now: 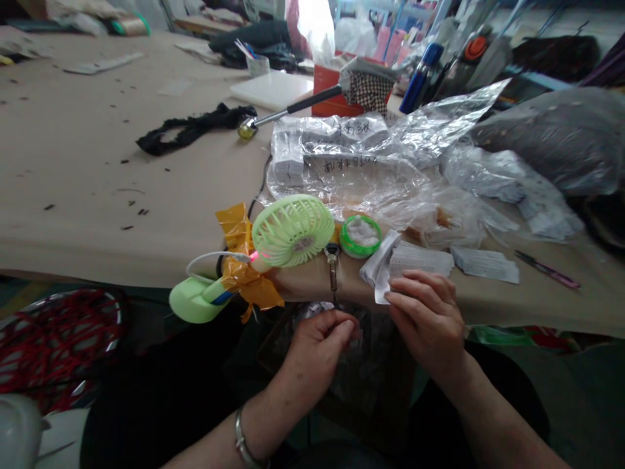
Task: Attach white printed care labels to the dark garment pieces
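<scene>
My left hand (319, 348) is closed in a pinch just below the table's front edge. Something small and dark shows at its fingertips, too small to name. Right above them, the tip of a soldering iron (333, 270) points down over the edge. The fingers of my right hand (432, 322) pinch the edge of a white paper label (382, 296) at the front of a fanned stack of printed labels (420, 258). Behind the iron sits a round green tin (361, 251) with white cotton-like wadding inside. A light green fan (293, 231) stands left of the iron.
Orange tape (239, 273) fixes the fan at the table edge (161, 277). A second label stack (485, 264) and pink tweezers (549, 270) lie to the right. Clear plastic bags (351, 169) spread behind. Farther back are a black-handled tool (293, 107) and a black cloth strip (190, 127).
</scene>
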The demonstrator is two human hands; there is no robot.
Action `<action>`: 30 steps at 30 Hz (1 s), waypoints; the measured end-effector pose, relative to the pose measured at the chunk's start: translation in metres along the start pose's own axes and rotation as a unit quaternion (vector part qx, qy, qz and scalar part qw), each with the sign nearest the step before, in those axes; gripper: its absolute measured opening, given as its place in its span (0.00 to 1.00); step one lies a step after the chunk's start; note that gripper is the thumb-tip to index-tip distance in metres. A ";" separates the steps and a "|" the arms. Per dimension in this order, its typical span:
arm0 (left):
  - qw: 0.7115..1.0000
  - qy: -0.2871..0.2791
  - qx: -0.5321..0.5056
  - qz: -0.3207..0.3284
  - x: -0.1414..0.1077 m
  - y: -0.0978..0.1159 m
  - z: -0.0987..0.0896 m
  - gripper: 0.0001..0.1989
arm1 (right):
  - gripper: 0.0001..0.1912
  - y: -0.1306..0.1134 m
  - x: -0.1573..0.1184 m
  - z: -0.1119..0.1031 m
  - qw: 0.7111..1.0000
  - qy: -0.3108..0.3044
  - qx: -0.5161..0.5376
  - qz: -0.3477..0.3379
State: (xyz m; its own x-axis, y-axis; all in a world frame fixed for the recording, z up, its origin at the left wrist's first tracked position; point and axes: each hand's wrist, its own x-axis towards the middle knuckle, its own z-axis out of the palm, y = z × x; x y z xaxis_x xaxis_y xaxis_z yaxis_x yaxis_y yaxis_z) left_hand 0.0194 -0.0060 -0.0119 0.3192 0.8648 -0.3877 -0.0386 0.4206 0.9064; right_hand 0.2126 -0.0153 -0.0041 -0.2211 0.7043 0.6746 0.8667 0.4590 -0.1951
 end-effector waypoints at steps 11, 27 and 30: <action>0.938 -0.079 -0.311 -0.133 0.013 0.014 0.040 0.08 | 0.11 -0.022 -0.017 -0.021 0.992 -0.069 0.095 -0.036; 0.969 -0.031 -0.163 -0.183 0.014 0.021 0.043 0.03 | 0.07 0.019 -0.014 -0.018 0.998 -0.023 -0.031 0.056; 0.962 -0.054 -0.196 -0.183 0.015 0.022 0.045 0.06 | 0.08 0.007 -0.017 -0.022 0.998 -0.003 0.063 0.027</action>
State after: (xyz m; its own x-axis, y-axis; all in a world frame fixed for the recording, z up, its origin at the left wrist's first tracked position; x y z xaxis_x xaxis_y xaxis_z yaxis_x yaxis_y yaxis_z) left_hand 0.0661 0.0037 0.0103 0.4743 0.6154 -0.6296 -0.2535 0.7803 0.5717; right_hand 0.2324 -0.0354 -0.0014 -0.1791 0.7327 0.6566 0.8138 0.4853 -0.3196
